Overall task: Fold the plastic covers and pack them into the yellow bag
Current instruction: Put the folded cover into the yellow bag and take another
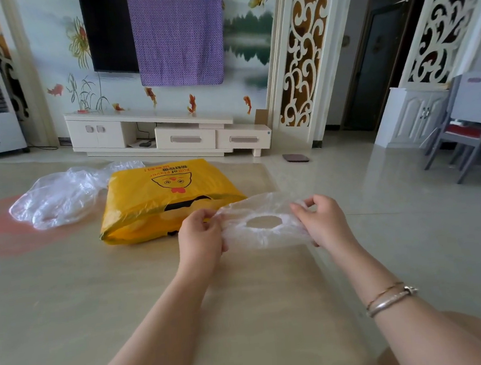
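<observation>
A clear plastic cover with a gathered elastic rim and a round opening is stretched between my hands, just above the table. My left hand pinches its left edge and my right hand pinches its right edge. The yellow bag, printed with a cartoon face and red text, lies flat just beyond my left hand, its mouth facing me. A heap of crumpled clear plastic covers lies to the left of the bag.
The glossy beige table runs out to a right edge near my right arm. Beyond it are a tiled floor, a white TV cabinet, a grey chair at right and a dark flat object on the floor.
</observation>
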